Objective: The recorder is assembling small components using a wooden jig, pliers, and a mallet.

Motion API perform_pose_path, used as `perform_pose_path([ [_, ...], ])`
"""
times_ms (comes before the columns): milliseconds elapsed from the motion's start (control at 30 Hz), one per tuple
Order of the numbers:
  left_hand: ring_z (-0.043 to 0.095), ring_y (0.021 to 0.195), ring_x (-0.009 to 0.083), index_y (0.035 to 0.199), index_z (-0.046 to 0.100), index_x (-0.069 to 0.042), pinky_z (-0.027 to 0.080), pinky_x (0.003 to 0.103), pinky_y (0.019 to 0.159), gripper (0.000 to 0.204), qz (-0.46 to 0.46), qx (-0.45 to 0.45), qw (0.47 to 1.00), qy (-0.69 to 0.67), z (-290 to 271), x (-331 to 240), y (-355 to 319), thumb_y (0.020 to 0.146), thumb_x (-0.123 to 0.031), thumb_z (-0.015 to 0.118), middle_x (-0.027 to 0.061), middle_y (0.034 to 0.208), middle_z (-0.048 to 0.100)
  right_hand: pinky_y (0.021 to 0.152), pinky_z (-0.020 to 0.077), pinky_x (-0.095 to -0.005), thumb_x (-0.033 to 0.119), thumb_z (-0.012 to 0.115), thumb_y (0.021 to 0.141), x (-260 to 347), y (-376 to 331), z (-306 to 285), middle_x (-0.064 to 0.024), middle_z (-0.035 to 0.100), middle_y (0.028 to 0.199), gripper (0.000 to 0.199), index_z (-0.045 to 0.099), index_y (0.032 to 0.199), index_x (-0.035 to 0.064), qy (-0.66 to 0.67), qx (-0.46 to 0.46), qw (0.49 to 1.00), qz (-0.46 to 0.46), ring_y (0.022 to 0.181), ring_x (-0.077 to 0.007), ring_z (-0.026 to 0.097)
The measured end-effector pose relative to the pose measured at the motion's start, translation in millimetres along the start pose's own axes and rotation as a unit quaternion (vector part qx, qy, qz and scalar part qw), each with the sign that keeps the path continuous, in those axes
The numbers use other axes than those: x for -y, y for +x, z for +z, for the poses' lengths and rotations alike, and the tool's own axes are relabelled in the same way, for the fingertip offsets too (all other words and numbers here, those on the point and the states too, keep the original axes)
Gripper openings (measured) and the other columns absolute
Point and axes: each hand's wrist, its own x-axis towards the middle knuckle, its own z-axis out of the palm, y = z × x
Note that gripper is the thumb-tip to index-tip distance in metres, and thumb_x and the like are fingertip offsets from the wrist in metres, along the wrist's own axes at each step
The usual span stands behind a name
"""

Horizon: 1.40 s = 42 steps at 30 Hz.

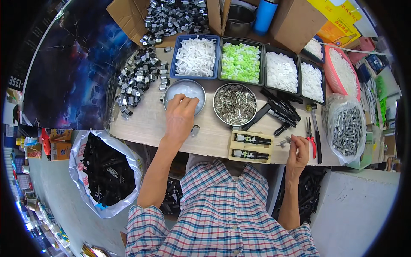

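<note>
My left hand (180,116) reaches forward with its fingertips in a round metal bowl (171,90) of small white parts; whether it grips one I cannot tell. My right hand (297,152) hovers at the table's right front, pinching a small metal part (283,142). Between them sits a wooden jig (250,158) holding two black cylindrical pieces. A second round bowl (235,104) full of metal pins stands right of the first. Several loose black pieces (278,109) lie beside it.
Trays of white parts (195,56), green parts (240,62) and white discs (281,72) line the back. Metal nuts (139,79) are heaped at left. Red pliers (310,137) and a bag of metal parts (347,128) lie at right. A bag of black parts (105,171) stands below left.
</note>
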Motion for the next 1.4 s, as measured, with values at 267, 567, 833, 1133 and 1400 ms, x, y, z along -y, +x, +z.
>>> perform_pose_path([
  [267,0.063,0.086,0.0173,0.107,0.070,-0.002,0.050,0.030,0.076,0.016,-0.261,-0.111,0.930,-0.233,-10,-30,-17,0.091,0.000,0.068,0.0057,0.090,0.069,0.093,0.0493,-0.0268,-0.010,0.051,0.097,47,-2,25,-0.0103,0.061,0.111,0.021,0.056,0.115,-0.0014,0.232,0.148,0.959,0.066,0.101,-0.0156,0.064],
  [567,0.066,0.095,0.0108,0.120,0.062,0.003,0.051,0.024,0.088,0.024,-0.430,-0.005,0.693,-0.579,-19,-107,-40,0.096,-0.002,0.066,0.0105,0.105,0.072,0.079,0.0509,-0.0234,-0.005,0.067,0.092,75,-15,64,-0.0049,0.062,0.105,0.037,0.055,0.126,0.0009,0.213,0.251,0.941,0.080,0.094,-0.0100,0.062],
  [833,0.066,0.097,0.0117,0.116,0.065,0.003,0.052,0.024,0.088,0.021,-0.387,0.048,0.677,-0.625,-10,-125,-46,0.095,0.001,0.067,0.0088,0.105,0.071,0.082,0.0525,-0.0246,-0.004,0.069,0.091,70,-18,53,-0.0067,0.066,0.103,0.037,0.056,0.126,-0.0005,0.211,0.260,0.935,0.121,0.093,-0.0112,0.064],
  [1133,0.069,0.090,0.0163,0.106,0.073,0.001,0.055,0.027,0.077,0.020,-0.190,0.093,0.871,-0.443,-14,-130,-41,0.088,0.008,0.068,0.0109,0.100,0.072,0.074,0.0551,-0.0268,0.005,0.071,0.092,65,-7,44,-0.0085,0.070,0.094,0.030,0.061,0.120,-0.0004,0.166,0.238,0.957,0.018,0.081,-0.0161,0.068],
  [1400,0.071,0.084,0.0210,0.106,0.074,0.000,0.056,0.029,0.071,0.023,-0.109,0.049,0.896,-0.427,-4,-139,-35,0.085,0.008,0.071,0.0125,0.096,0.072,0.066,0.0515,-0.0228,0.019,0.055,0.106,40,-10,25,-0.0039,0.066,0.090,0.019,0.062,0.108,0.0016,0.389,0.257,0.805,0.366,0.072,-0.0084,0.063],
])
